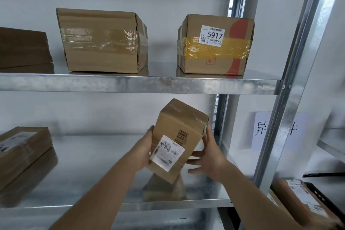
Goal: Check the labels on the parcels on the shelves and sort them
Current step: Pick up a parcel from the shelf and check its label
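A small cardboard parcel (182,132) with a white shipping label and a printed barcode is tilted above the lower metal shelf (89,183). My left hand (144,150) grips its left side. My right hand (210,157) holds its right side, thumb up along the edge and fingers under it. On the upper shelf (130,82) stand a plain taped box (102,41) and a box with yellow tape and a label reading 5917 (216,45).
Flat brown parcels lie at the far left on the upper shelf (22,48) and the lower one (22,147). A metal upright (291,84) bounds the shelf on the right. Behind it hangs a white paper sign (261,129). More labelled parcels (302,198) sit at the lower right.
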